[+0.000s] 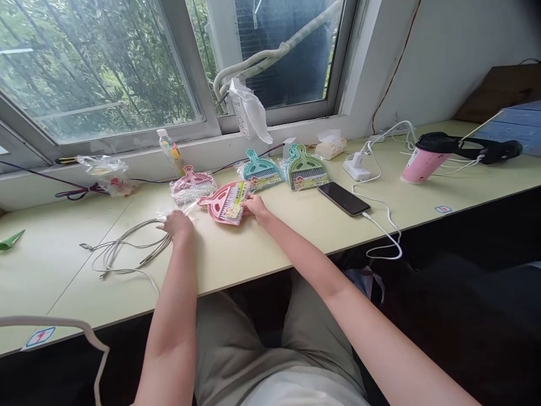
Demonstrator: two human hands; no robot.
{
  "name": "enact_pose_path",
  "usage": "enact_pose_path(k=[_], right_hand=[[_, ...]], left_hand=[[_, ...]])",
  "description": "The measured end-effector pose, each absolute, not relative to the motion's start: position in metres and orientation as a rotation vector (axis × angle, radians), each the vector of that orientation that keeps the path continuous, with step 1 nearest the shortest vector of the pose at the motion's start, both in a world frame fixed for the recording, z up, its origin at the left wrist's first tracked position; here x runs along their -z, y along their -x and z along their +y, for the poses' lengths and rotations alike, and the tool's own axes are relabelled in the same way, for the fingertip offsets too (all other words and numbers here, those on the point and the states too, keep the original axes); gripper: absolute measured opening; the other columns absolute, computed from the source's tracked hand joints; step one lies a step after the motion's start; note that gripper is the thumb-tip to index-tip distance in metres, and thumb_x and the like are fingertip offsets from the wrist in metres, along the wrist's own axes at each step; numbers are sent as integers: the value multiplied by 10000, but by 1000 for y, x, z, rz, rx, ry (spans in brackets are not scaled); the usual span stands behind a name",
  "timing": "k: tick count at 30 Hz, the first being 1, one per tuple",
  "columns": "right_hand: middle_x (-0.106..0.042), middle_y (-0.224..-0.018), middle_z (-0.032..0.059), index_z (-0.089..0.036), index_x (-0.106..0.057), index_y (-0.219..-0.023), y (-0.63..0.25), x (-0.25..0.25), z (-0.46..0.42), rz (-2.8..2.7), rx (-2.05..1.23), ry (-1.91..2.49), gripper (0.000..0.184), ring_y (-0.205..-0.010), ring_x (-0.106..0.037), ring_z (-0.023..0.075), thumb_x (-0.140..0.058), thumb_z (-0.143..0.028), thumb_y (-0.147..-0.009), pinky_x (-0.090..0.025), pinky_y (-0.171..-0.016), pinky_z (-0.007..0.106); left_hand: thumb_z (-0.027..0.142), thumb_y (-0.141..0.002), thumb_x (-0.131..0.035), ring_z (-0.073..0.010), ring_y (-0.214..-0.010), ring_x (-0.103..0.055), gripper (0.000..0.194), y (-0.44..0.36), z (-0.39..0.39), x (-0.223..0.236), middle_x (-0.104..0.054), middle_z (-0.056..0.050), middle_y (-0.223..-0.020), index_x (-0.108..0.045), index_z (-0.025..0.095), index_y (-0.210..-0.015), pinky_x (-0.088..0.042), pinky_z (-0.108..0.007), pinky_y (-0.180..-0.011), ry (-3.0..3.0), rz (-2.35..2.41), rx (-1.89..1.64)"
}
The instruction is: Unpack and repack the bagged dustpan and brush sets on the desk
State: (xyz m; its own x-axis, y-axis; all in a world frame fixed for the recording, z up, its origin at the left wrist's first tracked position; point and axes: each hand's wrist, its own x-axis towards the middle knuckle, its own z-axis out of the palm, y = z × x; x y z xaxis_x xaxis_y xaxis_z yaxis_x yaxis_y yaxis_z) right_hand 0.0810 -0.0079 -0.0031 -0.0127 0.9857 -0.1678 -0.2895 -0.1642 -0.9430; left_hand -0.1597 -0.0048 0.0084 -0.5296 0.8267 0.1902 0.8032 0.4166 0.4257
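A pink dustpan-and-brush set [220, 203] with a printed yellow-green card lies tilted on the table, its handle pointing left. My right hand [256, 207] grips its right edge by the card. To the left, my left hand [178, 224] is low over the table with its fingers curled. Clear plastic film [186, 198] lies just beyond those fingers; whether they hold it is hidden. A second pink set [194, 179], wrapped in plastic, sits behind. Beside my left hand lies a coiled grey cable [122, 246].
Teal [262, 169] and green [307, 169] dustpan sets stand behind. Rightward are a phone [343, 198] on a white cable, a power adapter [357, 167] and a pink cup [425, 159]. A bottle [171, 152] stands by the window; a green pointed piece [12, 241] lies far left.
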Motion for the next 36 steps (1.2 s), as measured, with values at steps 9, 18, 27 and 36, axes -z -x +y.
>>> enact_pose_path(k=[9,18,27,36], right_hand=[[-734,-763,3,-150,-660,-924,-81,-1,-10,-911,-1467,1029,246,-620,-691,141,-755,-11,-744,-641,-706,323],[-745,-830,15,-155,-641,-964,-79,-3,-11,-861,-1427,963,212,-667,-706,143,-668,-9,-813,-642,-773,350],[-740,-825,12,-161,-641,-953,-77,-4,-13,-855,-1451,960,198,-665,-708,143,-657,-14,-822,-644,-761,347],[-711,-769,-14,-163,-618,-953,-72,-13,-21,-804,-1442,899,184,-632,-686,110,-672,-27,-841,-650,-737,306]], left_hand=[[270,-979,-524,-372,-1220,-620,328,156,-8,-12,-706,-243,-1190,-739,110,-1168,-433,-575,-1075,-1341,2545,-1268],[270,-967,-517,-310,-1175,-659,307,147,-6,-14,-737,-180,-1191,-756,122,-1091,-432,-457,-1109,-1446,2225,-1701],[290,-972,-506,-317,-1225,-624,330,140,-4,-12,-706,-181,-1253,-747,115,-1114,-423,-474,-1128,-1485,2222,-1775],[276,-927,-581,-318,-1375,-487,300,126,-11,-20,-621,-142,-1406,-755,177,-1151,-435,-484,-1141,-1713,1998,-1733]])
